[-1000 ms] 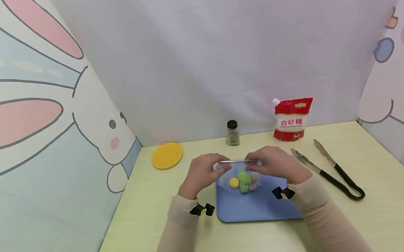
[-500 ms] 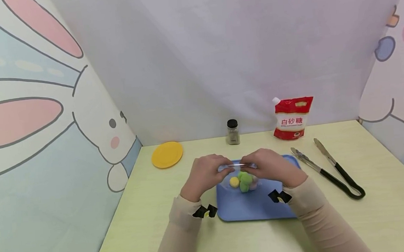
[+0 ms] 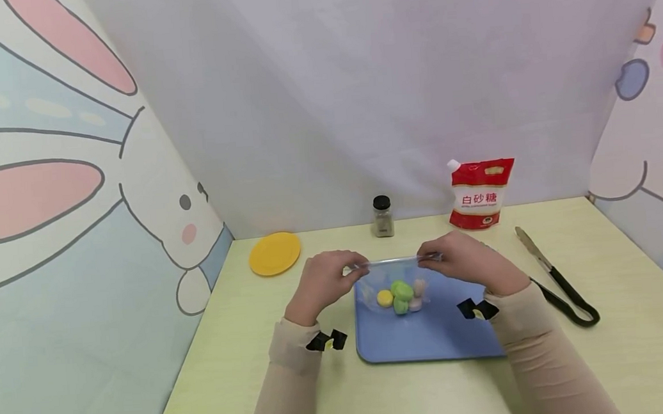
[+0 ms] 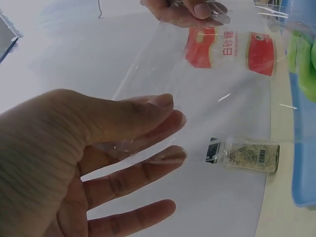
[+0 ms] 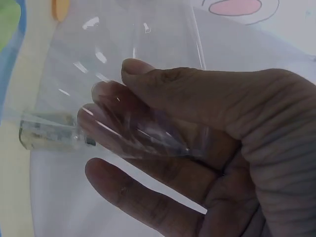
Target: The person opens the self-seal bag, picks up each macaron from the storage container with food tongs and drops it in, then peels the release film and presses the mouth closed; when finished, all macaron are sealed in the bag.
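Observation:
A clear plastic bag (image 3: 392, 272) hangs upright over the blue tray (image 3: 428, 344), its top edge stretched straight between my two hands. My left hand (image 3: 325, 285) pinches the left top corner between thumb and index finger; in the left wrist view the other fingers extend loosely behind the film. My right hand (image 3: 474, 264) pinches the right top corner in the same way. Low in the bag appear green pieces (image 3: 402, 292), a yellow round piece (image 3: 385, 299) and pale pinkish pieces (image 3: 420, 286). Whether the bag's bottom touches the tray cannot be told.
Behind the tray stands a black-capped seasoning jar (image 3: 383, 217). A red and white sugar pouch (image 3: 479, 195) is at the back right. Metal tongs with black handles (image 3: 568, 290) lie right of the tray, partly behind my right arm. A yellow plate (image 3: 274, 254) lies back left.
My hands came closer together half a second ago and are now farther apart, left hand leftward, right hand rightward. The bag's top edge is stretched wider; the pieces stay about where they were.

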{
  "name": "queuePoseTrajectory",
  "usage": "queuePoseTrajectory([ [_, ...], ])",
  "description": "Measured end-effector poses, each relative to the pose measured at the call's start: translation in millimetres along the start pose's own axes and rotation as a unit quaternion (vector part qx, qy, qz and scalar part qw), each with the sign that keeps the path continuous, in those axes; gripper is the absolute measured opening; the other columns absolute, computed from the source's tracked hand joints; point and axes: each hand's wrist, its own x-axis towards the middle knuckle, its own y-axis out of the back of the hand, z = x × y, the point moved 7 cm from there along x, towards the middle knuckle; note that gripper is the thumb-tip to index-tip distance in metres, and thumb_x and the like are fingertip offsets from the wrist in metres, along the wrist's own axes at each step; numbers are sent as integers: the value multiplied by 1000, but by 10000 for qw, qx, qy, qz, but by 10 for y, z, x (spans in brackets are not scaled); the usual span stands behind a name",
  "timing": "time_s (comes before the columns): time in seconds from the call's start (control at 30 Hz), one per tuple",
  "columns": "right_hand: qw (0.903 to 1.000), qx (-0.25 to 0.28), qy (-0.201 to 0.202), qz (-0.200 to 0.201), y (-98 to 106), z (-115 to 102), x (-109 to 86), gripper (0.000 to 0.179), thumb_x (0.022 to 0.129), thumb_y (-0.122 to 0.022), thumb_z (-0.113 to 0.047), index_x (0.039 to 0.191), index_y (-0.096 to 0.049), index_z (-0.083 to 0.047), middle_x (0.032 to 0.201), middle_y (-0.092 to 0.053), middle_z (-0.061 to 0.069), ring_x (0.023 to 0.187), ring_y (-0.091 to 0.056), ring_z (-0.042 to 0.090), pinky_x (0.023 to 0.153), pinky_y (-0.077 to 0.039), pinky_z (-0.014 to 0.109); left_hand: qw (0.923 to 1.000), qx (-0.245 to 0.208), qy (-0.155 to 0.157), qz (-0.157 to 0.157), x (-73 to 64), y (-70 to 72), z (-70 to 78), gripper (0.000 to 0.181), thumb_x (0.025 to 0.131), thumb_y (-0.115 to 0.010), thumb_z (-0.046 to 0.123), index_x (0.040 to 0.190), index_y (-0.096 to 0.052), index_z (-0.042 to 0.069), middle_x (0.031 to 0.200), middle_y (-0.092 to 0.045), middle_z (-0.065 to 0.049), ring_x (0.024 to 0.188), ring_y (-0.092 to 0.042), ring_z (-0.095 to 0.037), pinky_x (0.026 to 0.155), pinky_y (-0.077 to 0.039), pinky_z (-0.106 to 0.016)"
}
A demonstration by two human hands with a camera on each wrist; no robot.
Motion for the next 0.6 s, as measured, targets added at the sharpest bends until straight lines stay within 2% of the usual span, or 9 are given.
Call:
queuePoseTrajectory([
  [0.2, 9996, 13, -187, 206, 143, 112, -95, 12, 87, -80, -11, 98, -77, -13, 88, -72, -8, 71, -62, 1, 65, -56, 24, 9998, -63, 205, -38, -16, 41, -109, 13, 92, -75, 33, 103, -79, 28, 89, -74, 14, 67, -62, -5, 50, -40, -22],
  [0.4, 9988, 114, -199, 438, 229, 164, -167, 14, 85, -80, -6, 97, -76, -11, 84, -72, -6, 73, -66, 4, 68, -58, 27, 9997, -26, 237, 40, -37, 76, -167, 12, 91, -76, 33, 102, -79, 28, 88, -73, 15, 68, -60, 0, 54, -42, -19],
  [0.6, 9981, 346, -458, 216, 150, 177, -131, 17, 87, -80, -16, 103, -76, -13, 92, -72, -9, 84, -69, 9, 73, -59, 31, 9996, -189, 227, -12, -23, 29, -135, 19, 91, -76, 36, 106, -77, 25, 91, -74, 12, 66, -61, -6, 53, -43, -22],
])
